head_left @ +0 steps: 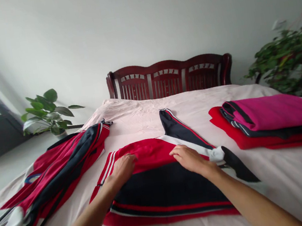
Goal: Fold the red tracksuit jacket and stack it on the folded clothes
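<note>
A red, navy and white jacket lies partly folded on the bed before me, with one navy sleeve stretched toward the far side. My left hand rests on its red part beside the white stripes, fingers loosely extended and holding nothing that I can see. Over the right part of the same red panel is my right hand, its fingers slightly bent and apart. Whether its fingertips press on the cloth is hard to tell. A bunched white and black portion of the garment lies just right of that hand.
Another red and navy jacket lies spread along the bed's left side. On the right sits a stack of folded clothes, with a magenta piece on top. Behind the pink sheet stands a dark wooden headboard. Potted plants flank the bed.
</note>
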A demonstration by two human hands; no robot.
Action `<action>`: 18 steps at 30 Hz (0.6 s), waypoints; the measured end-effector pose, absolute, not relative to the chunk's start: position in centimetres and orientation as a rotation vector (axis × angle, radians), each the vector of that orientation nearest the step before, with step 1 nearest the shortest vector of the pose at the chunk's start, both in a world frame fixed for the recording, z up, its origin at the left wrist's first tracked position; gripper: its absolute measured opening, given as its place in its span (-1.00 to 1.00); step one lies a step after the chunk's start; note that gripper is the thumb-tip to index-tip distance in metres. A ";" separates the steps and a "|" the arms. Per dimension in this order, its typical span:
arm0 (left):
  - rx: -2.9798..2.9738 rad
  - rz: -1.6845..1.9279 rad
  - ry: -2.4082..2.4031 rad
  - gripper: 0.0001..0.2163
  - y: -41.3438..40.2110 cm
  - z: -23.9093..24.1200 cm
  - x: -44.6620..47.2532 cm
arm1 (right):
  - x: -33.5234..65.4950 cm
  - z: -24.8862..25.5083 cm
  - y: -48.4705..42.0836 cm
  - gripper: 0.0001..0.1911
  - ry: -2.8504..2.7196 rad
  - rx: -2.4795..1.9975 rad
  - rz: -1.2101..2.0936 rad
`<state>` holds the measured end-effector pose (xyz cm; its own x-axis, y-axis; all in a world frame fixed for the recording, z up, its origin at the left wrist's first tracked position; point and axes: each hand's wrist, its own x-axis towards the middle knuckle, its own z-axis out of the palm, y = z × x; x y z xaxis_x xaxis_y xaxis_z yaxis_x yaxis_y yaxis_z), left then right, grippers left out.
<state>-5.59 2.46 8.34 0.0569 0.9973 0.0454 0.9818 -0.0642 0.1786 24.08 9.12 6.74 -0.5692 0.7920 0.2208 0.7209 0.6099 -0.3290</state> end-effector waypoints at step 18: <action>2.136 0.189 2.311 -0.32 3.6 1.4 -3.7 | 18.4 2.2 11.1 -0.38 -2.753 -1.202 0.247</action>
<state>-3.70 3.55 1.44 -0.0821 0.9926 0.0894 0.9939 0.0749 0.0804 18.39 11.09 2.19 -0.6752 0.7358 0.0512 0.7149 0.6700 -0.2000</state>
